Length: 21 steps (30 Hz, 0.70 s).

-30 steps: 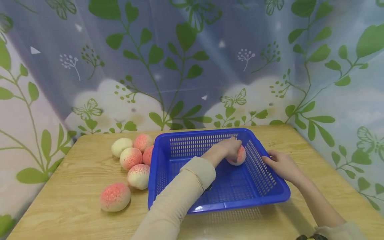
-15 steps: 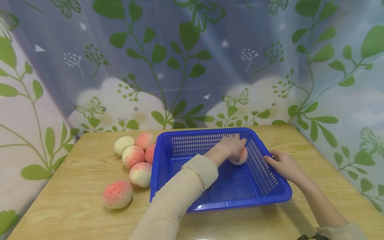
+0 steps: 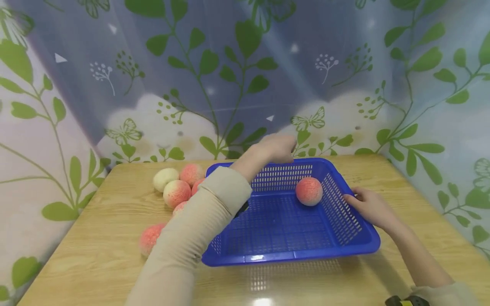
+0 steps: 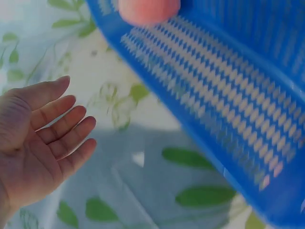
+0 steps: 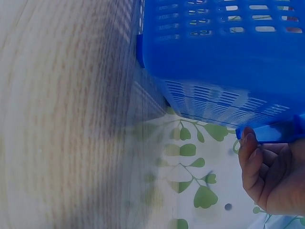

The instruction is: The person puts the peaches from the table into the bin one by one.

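A red-and-cream peach [image 3: 309, 191] sits inside the blue plastic basket [image 3: 275, 256], near its far right corner. My left hand [image 3: 276, 148] hovers over the basket's far rim, holding nothing. In the left wrist view, that hand's fingers [image 4: 69, 126] are loosely extended, apart from the basket's side, and the peach [image 4: 148, 10] shows at the top. My right hand [image 3: 370, 207] grips the basket's right rim, thumb on the inner side. The right wrist view shows curled fingers [image 5: 251, 160] under that rim [image 5: 271, 133].
Several peaches lie on the wooden table [image 3: 95, 246] left of the basket, among them a pale one [image 3: 165, 179], speckled ones [image 3: 177, 194] and a nearer one [image 3: 151, 239] partly behind the left sleeve [image 3: 191, 229]. A leaf-patterned cloth [image 3: 183, 102] hangs behind the table.
My left hand has let go of the peach and lifted up and leftward out of the basket. The peach stays inside. My right hand keeps its hold on the rim.
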Tool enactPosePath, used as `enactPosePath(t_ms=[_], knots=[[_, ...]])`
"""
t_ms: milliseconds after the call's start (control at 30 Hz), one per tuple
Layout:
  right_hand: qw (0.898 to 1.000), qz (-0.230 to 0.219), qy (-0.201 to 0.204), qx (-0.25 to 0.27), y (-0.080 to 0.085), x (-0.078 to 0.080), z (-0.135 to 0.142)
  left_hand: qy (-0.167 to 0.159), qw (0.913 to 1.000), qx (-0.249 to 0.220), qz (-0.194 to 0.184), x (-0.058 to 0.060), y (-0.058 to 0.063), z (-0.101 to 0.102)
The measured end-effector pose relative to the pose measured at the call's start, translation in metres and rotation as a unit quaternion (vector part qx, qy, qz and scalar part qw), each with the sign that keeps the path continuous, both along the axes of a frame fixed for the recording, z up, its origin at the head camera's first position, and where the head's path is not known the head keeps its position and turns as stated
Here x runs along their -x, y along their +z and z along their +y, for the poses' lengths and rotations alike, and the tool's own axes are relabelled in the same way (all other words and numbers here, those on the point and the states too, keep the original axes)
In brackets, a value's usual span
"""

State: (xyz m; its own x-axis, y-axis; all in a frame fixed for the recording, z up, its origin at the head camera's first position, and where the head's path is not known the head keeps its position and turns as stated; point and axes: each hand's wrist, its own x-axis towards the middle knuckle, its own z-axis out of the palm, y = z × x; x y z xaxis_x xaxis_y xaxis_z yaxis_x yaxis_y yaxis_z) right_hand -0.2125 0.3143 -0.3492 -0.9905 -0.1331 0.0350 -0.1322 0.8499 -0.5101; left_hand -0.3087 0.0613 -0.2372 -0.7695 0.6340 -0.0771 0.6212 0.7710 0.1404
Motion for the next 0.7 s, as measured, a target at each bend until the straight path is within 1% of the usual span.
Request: enactPosePath(t_ms=[200, 300, 400, 467, 533, 633, 700], knots=[[1.000, 0.007, 0.008, 0.007, -0.001, -0.002, -0.001, 0.034, 0.9979, -0.053, 0.016, 0.001, 0.025, -0.047], [1.000, 0.005, 0.008, 0.011, 0.000, 0.001, 0.000, 0.060, 0.9959, -0.056, 0.038, 0.000, 0.036, -0.075], [1.000, 0.003, 0.006, 0.012, 0.000, 0.003, 0.002, 0.084, 0.9939, -0.051, 0.052, 0.001, 0.041, -0.107], [1.000, 0.003, 0.005, 0.012, 0.000, 0.003, 0.002, 0.094, 0.9919, -0.061, 0.060, 0.001, 0.040, -0.130], [1.000, 0.002, 0.004, 0.011, 0.000, 0.003, 0.002, 0.102, 0.9899, -0.080, 0.057, 0.001, 0.035, -0.154], [1.000, -0.001, 0.002, 0.013, 0.000, 0.002, 0.001, 0.118, 0.9856, -0.112, 0.045, 0.001, 0.022, -0.186], [1.000, -0.006, 0.001, 0.019, -0.001, 0.002, 0.000, 0.133, 0.9828, -0.123, 0.033, 0.001, 0.011, -0.206]])
